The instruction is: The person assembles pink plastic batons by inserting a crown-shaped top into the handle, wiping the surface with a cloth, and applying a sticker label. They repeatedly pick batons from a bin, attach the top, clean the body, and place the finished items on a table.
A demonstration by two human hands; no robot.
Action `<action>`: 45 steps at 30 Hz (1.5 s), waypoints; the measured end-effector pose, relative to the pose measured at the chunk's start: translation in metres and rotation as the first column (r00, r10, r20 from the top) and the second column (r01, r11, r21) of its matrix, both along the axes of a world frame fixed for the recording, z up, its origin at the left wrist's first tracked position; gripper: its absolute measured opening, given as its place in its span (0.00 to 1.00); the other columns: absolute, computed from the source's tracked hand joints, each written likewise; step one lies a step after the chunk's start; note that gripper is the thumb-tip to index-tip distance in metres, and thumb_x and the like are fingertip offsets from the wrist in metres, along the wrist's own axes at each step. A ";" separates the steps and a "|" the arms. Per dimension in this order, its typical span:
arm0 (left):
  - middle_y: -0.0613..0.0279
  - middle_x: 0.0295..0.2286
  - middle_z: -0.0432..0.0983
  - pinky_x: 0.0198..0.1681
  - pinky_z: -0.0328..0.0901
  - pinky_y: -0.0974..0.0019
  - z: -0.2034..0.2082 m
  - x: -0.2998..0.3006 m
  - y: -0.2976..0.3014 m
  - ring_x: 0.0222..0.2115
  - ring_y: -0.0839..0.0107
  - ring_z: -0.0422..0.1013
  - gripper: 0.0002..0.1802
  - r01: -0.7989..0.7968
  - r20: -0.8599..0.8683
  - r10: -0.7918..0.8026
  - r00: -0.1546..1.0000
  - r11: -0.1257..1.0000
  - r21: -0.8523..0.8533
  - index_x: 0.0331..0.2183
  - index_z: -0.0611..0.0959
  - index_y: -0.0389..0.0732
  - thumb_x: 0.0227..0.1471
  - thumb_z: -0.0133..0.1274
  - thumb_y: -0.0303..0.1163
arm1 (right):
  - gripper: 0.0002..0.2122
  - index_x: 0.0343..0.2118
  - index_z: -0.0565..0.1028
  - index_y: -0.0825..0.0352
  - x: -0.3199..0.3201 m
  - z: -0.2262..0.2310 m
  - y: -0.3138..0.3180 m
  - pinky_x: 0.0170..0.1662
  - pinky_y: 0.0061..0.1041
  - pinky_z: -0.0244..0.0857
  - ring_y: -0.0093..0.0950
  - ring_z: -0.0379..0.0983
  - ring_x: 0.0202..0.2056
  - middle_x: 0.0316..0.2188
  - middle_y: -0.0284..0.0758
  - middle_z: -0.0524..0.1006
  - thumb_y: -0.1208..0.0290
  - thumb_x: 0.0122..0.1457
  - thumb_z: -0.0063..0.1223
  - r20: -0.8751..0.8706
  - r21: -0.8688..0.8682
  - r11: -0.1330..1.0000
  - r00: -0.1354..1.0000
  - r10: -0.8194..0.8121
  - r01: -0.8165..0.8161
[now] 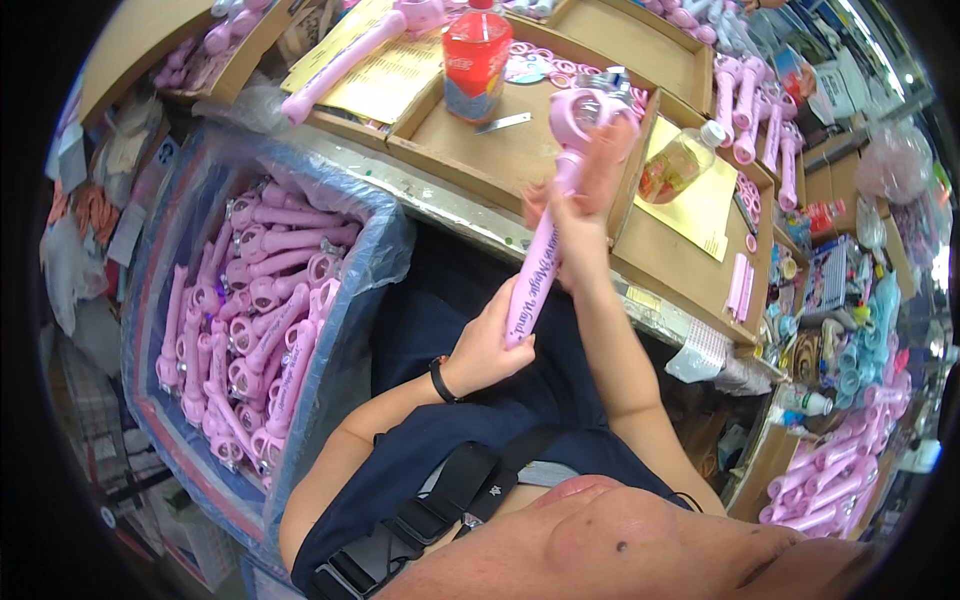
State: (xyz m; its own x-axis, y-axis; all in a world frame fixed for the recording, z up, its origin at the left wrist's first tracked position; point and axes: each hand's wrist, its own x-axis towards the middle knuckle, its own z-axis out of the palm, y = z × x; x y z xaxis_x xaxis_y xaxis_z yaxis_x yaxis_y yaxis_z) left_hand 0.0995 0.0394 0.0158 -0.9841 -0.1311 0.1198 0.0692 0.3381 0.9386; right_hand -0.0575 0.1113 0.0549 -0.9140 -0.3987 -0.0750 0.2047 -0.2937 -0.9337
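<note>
Well to the left of the left hand point(485, 345), a bin with a blue plastic lining point(393, 215) holds a heap of pink wands point(265, 315). That hand is grasping the thick lower end of a pink toy wand point(541, 268), which slants up and away from it across the front edge of the desk point(470, 197). Up and to the right along the same shaft, the right hand point(577, 215) is wrapped round the wand near its neck, holding an orange cloth point(606, 165) blurred against the ring-shaped head. Past the fingers, beyond both hands, stand a cardboard tray point(430, 142) and a red-labelled bottle point(478, 60); a clear bottle point(681, 165) lies just right of the right hand.

The wand looks like moulded plastic, so I would judge it light and stiff, with a smooth shaft that could slip or turn. The thick handle seems the best place to grip; the ring head is probably the more fragile end, better steadied at the neck than squeezed.
</note>
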 end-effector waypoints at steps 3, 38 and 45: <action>0.47 0.43 0.67 0.47 0.64 0.63 0.004 -0.003 0.002 0.43 0.60 0.69 0.41 0.068 0.062 -0.080 0.995 0.982 0.177 0.57 0.57 0.35 0.41 0.55 0.26 | 0.13 0.40 0.69 0.68 -0.035 -0.002 0.010 0.28 0.20 0.71 0.21 0.73 0.25 0.31 0.37 0.76 0.65 0.57 0.54 0.028 -0.173 0.985 0.999 0.031 -0.026; 0.58 0.40 0.72 0.47 0.63 0.69 -0.013 -0.011 -0.002 0.41 0.73 0.70 0.22 -0.099 0.119 -0.017 0.993 0.442 0.891 0.49 0.69 0.34 0.54 0.51 0.31 | 0.20 0.50 0.66 0.70 -0.036 0.003 0.038 0.34 0.22 0.69 0.22 0.72 0.32 0.33 0.34 0.74 0.68 0.56 0.54 0.099 -0.439 0.896 0.995 -0.024 0.066; 0.59 0.40 0.71 0.51 0.60 0.66 -0.029 -0.026 0.006 0.45 0.70 0.67 0.18 -0.062 0.009 0.440 0.898 0.106 0.992 0.46 0.70 0.38 0.60 0.39 0.40 | 0.24 0.50 0.65 0.70 0.074 -0.045 0.000 0.47 0.23 0.64 0.24 0.69 0.44 0.43 0.36 0.71 0.75 0.49 0.60 -0.029 0.145 0.972 0.981 0.191 -0.185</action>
State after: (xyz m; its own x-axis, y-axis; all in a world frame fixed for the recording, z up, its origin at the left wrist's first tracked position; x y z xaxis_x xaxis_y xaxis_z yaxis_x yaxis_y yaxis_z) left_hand 0.0737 0.0449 -0.0131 -0.8234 -0.5537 -0.1240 0.4503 -0.7706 0.4511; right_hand 0.0167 0.1116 0.0095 -0.8274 -0.5517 -0.1052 0.2029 -0.1190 -0.9720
